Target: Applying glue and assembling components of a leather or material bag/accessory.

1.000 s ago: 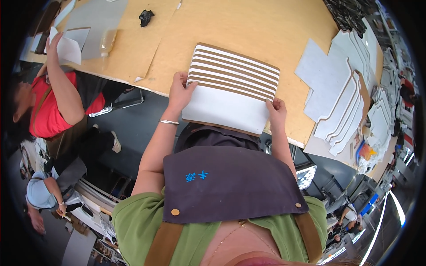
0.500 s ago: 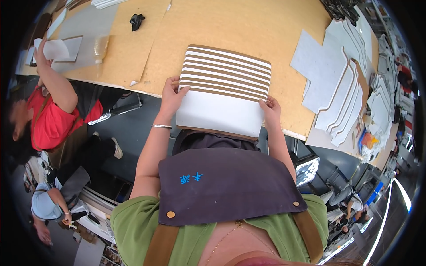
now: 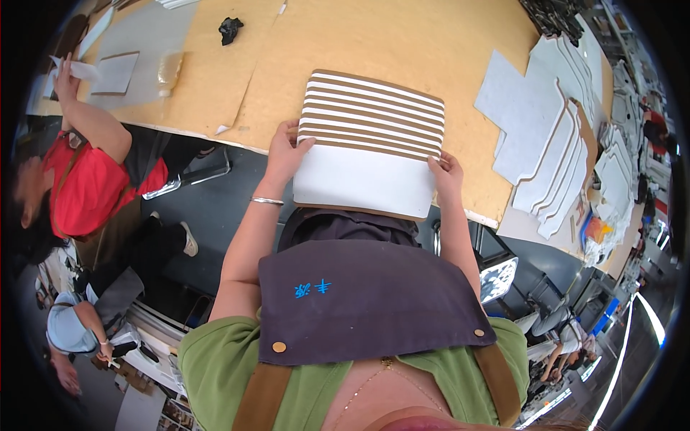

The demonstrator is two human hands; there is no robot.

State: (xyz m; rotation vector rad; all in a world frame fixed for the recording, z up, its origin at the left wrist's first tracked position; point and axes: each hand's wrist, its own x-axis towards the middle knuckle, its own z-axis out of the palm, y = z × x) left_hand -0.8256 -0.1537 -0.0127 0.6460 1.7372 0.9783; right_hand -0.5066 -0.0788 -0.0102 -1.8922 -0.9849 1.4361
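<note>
Evidently both hands were busy with the same thing: a fanned stack of brown-and-white panels [image 3: 366, 147], its upper half showing alternating stripes, its lower half one plain white face. The left hand [image 3: 286, 156] gripped the stack's left edge, thumb on top, and the right hand [image 3: 447, 174] gripped the opposite edge at about the same level, its thumb also over the top. From where I stood, the stack lay across the front edge of the tan table [image 3: 366, 39], its far end above the tabletop and its near end over the person's dark apron [image 3: 374, 302]; I couldn't tell whether its underside touched the table.

Farther up the table, to the left, sat a crumpled black lump [image 3: 230, 31], with a clear bottle [image 3: 168, 74] beyond it. To the right, stepped white panels [image 3: 550, 154] lay overlapping. At the far left, a co-worker in red [image 3: 90, 190] held up a white sheet [image 3: 84, 70].
</note>
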